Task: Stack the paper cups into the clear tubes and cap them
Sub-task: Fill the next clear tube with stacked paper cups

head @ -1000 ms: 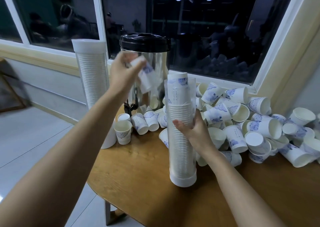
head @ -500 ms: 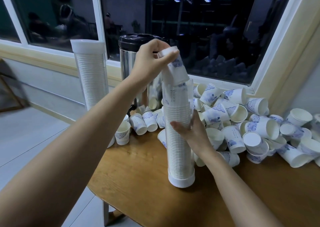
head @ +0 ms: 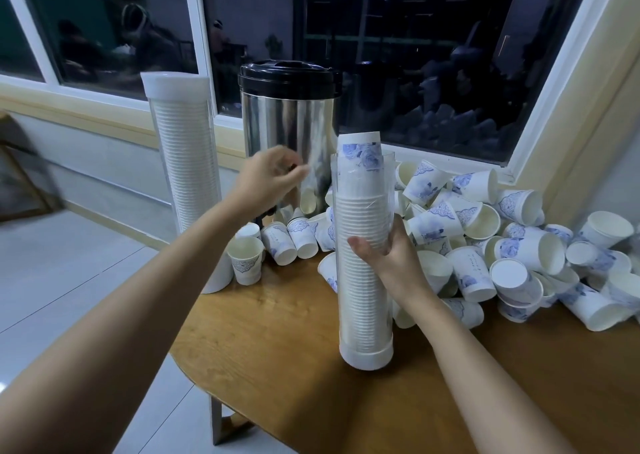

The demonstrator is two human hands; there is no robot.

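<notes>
2 hands: right hand (head: 393, 257) fingers grip clear tube (head: 362, 315) mid-height; left hand (head: 266, 180) fingers loose, empty, beside it.

Window (head: 415, 55): dark panes, white frame; I see ceiling-light reflections.
Wall (head: 104, 162): pale, cream band above.
Floor (head: 69, 263): pale tiles.
Table (head: 277, 349): wood.

1. 2 tubes: capped tube (head: 185, 183), open tube (head: 363, 280)
2. 1 urn (head: 287, 124)
3. 1 table (head: 277, 367)
4. loose cups (head: 485, 238): too many for an exact count, well over 30; 1 upright cup (head: 246, 259) stands plainly apart
5. stacked cups inside tubes: too dense to count
6. 2 hands: left hand (head: 266, 179), right hand (head: 388, 249)
</notes>
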